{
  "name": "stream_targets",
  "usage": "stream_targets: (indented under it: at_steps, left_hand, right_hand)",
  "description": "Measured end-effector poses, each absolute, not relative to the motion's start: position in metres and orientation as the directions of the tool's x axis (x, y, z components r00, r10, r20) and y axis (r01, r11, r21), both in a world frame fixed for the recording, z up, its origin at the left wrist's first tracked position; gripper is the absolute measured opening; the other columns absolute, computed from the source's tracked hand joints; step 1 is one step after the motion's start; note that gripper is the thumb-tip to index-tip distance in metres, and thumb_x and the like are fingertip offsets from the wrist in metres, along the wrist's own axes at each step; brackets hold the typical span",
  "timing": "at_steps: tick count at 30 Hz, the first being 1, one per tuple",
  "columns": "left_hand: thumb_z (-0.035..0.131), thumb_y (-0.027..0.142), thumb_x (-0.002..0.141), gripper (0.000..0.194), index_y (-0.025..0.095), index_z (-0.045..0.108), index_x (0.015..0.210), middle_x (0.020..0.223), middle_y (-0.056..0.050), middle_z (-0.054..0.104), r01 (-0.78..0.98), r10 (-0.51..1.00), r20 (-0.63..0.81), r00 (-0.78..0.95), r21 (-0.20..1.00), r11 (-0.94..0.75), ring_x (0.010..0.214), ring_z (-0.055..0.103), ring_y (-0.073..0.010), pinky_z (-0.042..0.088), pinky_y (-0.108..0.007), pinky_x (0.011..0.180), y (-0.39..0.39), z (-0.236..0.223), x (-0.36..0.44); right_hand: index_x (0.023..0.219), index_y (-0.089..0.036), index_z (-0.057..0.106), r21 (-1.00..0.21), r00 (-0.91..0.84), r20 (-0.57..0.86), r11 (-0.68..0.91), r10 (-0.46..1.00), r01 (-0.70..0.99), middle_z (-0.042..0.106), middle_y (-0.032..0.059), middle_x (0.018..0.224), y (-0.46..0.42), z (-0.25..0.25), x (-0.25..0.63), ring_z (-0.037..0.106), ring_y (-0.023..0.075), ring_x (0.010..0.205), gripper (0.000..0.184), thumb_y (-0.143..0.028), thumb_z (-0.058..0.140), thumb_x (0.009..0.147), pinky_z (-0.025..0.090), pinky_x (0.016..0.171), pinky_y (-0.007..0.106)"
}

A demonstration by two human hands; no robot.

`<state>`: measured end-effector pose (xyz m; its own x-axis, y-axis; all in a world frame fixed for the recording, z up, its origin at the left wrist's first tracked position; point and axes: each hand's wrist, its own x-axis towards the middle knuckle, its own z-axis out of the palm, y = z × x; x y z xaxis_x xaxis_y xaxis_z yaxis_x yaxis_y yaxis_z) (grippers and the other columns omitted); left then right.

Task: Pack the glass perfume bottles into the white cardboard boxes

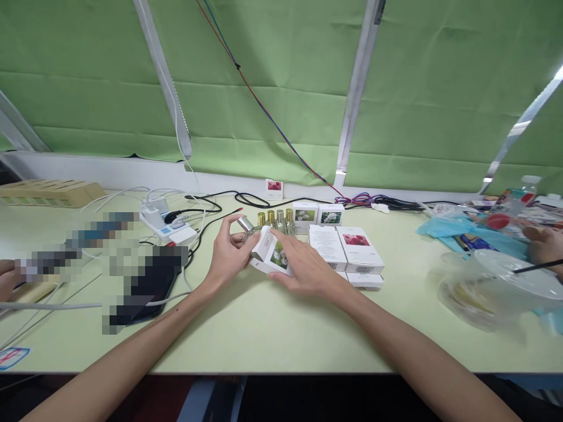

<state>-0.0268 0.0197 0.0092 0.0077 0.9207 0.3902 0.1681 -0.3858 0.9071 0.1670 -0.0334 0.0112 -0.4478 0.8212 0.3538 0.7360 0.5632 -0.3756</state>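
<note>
Between the fingers of my left hand [227,253] is a small perfume bottle [246,224] with a silver cap, tilted; its lower part is hidden. My right hand [305,265] grips a small white carton [277,255] with a white-flower picture, its upper end next to the bottle. Whether the bottle touches the carton I cannot tell. Just behind stand several bottles [271,219] with gold or silver caps. White-flower cartons [305,214] stand behind my right hand. To its right lies a stack of white cartons [359,249], one printed with red flowers.
On the left are a power strip [166,225], tangled cables, a blurred-out dark object [147,287] and a yellow block [53,193]. At right, a lidded plastic cup [505,275] with a straw stands near blue plastic [444,230]. Other people's hands [545,245] show at both edges.
</note>
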Motion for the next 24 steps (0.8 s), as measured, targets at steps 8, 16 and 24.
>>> stream_targets:
  at_steps: [8, 16, 24]
  left_hand:
    - [0.074, 0.042, 0.076, 0.052, 0.025, 0.047, 0.117, 0.050, 0.009, 0.059, 0.141, 0.940, 0.340, 0.008, 0.931, -0.338, 0.032, 0.041, -0.0102, 0.033, -0.018, 0.031, 0.0222, 0.0108, -0.0255]
    - [0.075, 0.041, 0.070, 0.054, 0.024, 0.047, 0.113, 0.053, 0.006, 0.063, 0.120, 0.966, 0.256, 0.019, 0.959, -0.257, 0.037, 0.049, -0.0128, 0.037, -0.018, 0.033, 0.0249, 0.0149, -0.0260]
    - [0.078, 0.041, 0.070, 0.059, 0.023, 0.050, 0.119, 0.058, 0.004, 0.065, 0.116, 0.974, 0.221, 0.046, 0.968, -0.225, 0.040, 0.053, -0.0136, 0.041, -0.020, 0.037, 0.0272, 0.0136, -0.0272]
  right_hand:
    - [0.162, -0.019, 0.016, -0.391, -0.431, 0.349, 0.547, 0.832, 0.740, 0.052, 0.0193, 0.145, -0.0333, 0.0110, 0.1665, 0.053, 0.0343, 0.131, 0.087, -0.038, 0.066, 0.093, 0.046, 0.106, 0.051]
    - [0.162, -0.020, 0.017, -0.358, -0.412, 0.326, 0.515, 0.851, 0.779, 0.053, 0.0195, 0.144, -0.0366, 0.0115, 0.1646, 0.055, 0.0338, 0.130, 0.083, -0.044, 0.063, 0.096, 0.047, 0.104, 0.050]
    - [0.159, -0.019, 0.024, -0.270, -0.403, 0.327, 0.494, 0.855, 0.827, 0.058, 0.0188, 0.134, -0.0360, 0.0099, 0.1638, 0.061, 0.0339, 0.120, 0.078, -0.047, 0.063, 0.098, 0.052, 0.096, 0.048]
